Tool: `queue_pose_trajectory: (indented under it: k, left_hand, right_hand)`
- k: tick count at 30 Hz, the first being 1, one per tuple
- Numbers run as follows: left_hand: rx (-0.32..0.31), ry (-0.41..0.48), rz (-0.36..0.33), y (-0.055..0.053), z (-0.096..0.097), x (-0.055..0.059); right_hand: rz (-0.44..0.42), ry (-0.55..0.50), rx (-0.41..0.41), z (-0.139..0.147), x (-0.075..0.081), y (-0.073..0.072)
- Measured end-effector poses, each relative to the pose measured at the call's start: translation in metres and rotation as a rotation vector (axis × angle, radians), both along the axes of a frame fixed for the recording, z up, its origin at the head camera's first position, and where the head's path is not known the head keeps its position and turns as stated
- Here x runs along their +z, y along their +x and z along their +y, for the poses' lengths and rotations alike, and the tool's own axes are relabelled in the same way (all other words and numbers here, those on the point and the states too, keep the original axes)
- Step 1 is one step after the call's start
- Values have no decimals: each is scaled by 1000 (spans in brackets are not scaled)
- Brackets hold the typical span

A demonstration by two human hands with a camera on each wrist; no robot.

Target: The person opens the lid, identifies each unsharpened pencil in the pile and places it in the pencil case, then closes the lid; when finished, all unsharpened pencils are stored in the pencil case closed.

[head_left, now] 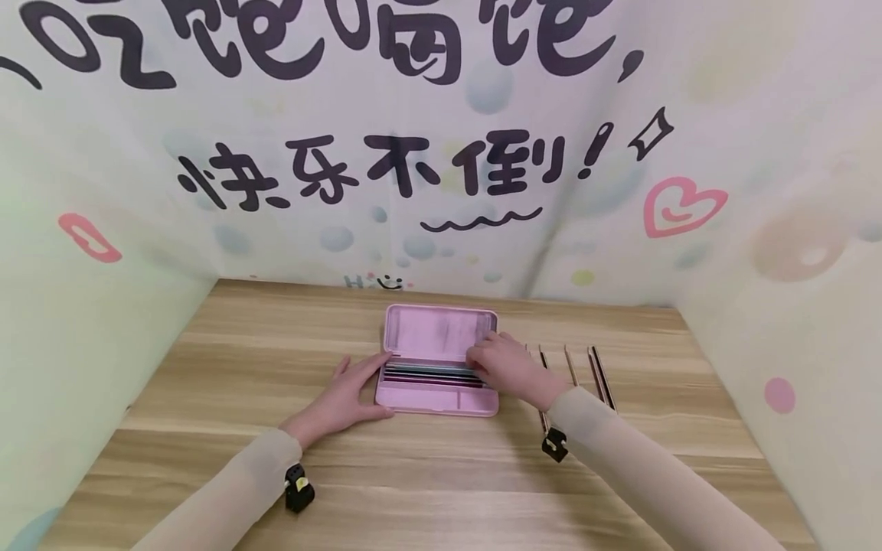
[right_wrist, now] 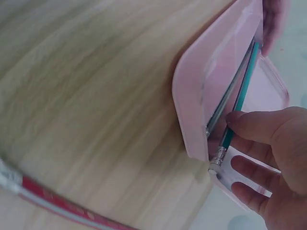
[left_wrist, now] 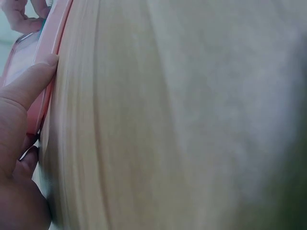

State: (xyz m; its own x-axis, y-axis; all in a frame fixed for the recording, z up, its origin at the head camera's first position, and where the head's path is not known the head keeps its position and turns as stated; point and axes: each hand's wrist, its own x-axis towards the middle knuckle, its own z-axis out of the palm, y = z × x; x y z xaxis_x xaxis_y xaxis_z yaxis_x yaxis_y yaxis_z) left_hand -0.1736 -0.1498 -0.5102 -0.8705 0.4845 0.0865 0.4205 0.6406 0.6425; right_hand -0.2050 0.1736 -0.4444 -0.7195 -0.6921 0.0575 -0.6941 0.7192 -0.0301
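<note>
A pink pencil case (head_left: 413,396) lies on the wooden table with its lid (head_left: 437,330) raised toward the wall. Several dark pencils (head_left: 430,376) lie lengthwise inside it. My left hand (head_left: 338,402) rests against the case's left end, thumb at the front corner and fingers spread toward the hinge. At the right end, my right hand (head_left: 511,371) pinches a teal pencil (right_wrist: 246,84) between thumb and fingers near its eraser end. That end sticks out past the case's rim, while the other end lies within the case. Beside it in the case is a silvery-grey pencil (right_wrist: 225,103).
Several pencils (head_left: 602,375) lie spaced out on the table right of the case, partly hidden by my right forearm. One with a red barrel (right_wrist: 62,203) shows in the right wrist view. Behind the table hangs a printed cloth wall (head_left: 310,252).
</note>
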Motion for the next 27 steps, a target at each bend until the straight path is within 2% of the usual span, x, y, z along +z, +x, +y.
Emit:
queue_pose_trajectory:
  k: [6,14,27]
  left_hand:
    - [2,-5,-2,1,0,0]
    - [4,-11,-3,1,1,1]
    - [2,-2,22,-1,2,0]
  right_hand:
    - [12,11,-10,-7,-6,-1]
    - [79,13,13,-14,-10,-2]
    - [68,-7,-28,-8,-12,2]
